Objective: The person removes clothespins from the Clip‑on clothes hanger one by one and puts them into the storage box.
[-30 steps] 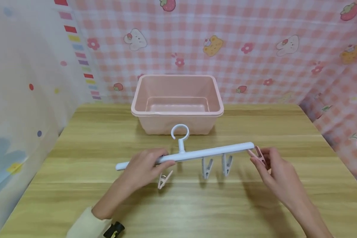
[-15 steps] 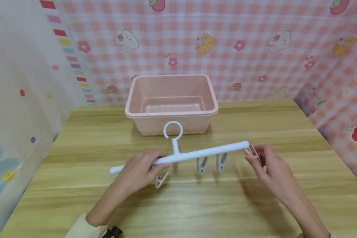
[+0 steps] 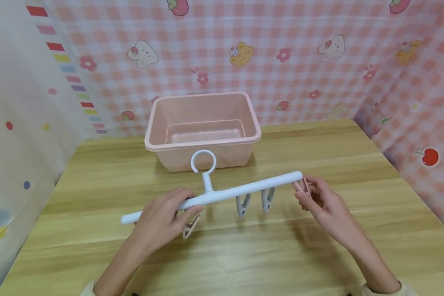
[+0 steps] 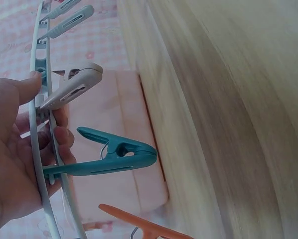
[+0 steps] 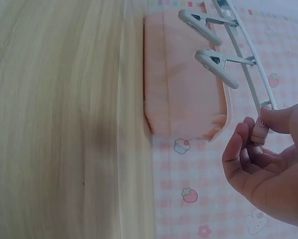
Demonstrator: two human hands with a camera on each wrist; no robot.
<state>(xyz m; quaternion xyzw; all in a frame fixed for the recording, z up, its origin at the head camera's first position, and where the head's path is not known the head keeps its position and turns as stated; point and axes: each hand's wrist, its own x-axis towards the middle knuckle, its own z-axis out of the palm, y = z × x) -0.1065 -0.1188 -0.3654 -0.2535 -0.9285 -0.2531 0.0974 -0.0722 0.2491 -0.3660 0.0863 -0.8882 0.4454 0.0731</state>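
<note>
My left hand (image 3: 163, 218) grips the bar of a pale blue clip hanger (image 3: 251, 187) left of its hook, holding it over the table with the right end raised. At that right end, my right hand (image 3: 329, 209) pinches a pink clip (image 3: 304, 188) between thumb and fingers; the fingers partly cover it in the right wrist view. Two grey clips (image 3: 267, 200) hang from the bar's right half. A beige clip (image 3: 190, 227) hangs beside my left thumb. The left wrist view also shows a teal clip (image 4: 114, 164) and an orange clip (image 4: 149, 226), both behind my left hand in the head view.
A pink plastic bin (image 3: 203, 146) stands at the back of the wooden table (image 3: 222, 263), just beyond the hanger's hook. Pink checked cloth (image 3: 207, 53) hangs behind the table and along its right side, with a pale printed cloth (image 3: 26, 144) on the left.
The head view has turned slightly right, so everything sits farther left in it. My right hand and the pink clip overlap the bar's end more closely. Both grips stay the same.
</note>
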